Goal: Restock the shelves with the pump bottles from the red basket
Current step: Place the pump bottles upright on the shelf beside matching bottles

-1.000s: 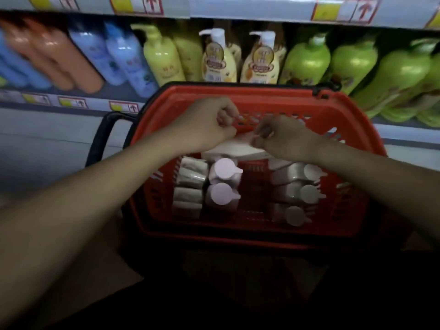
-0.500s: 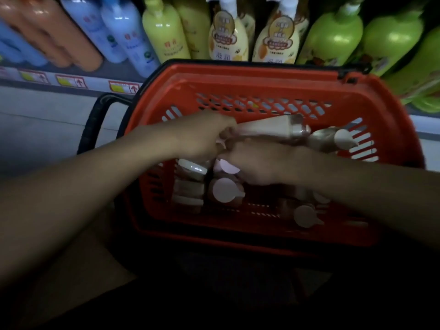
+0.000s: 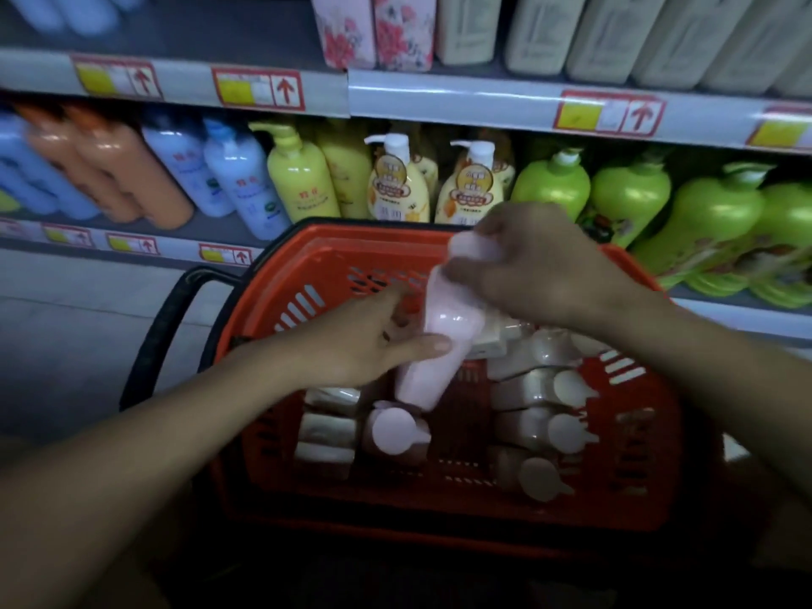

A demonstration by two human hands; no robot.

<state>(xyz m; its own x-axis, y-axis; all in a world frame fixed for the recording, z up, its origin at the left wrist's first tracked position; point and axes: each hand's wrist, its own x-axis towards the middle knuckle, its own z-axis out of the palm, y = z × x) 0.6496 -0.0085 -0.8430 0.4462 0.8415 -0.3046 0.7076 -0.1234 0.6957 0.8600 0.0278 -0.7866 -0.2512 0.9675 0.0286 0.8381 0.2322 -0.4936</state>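
Both hands hold one pale pink plastic pump bottle [image 3: 433, 340] above the red plastic basket [image 3: 307, 274].

The right hand [image 3: 540, 274], right of centre in the frame, is curled over the bottle's pump top, fingers wrapped round it; the left hand [image 3: 364, 345], just left of centre, grips the bottle's body with the thumb pressed across its front. The bottle hangs tilted, top toward the upper right, base low over the basket's middle. Below it, more pale pump bottles [image 3: 545, 428] lie on their sides in rows on the basket floor, caps facing the camera. A black handle [image 3: 154, 340] curves off the basket's left side. Across the upper half of the frame, the shelf [image 3: 483, 103] behind carries blue, orange, yellow and green bottles [image 3: 628, 204], with cream containers on the level above.
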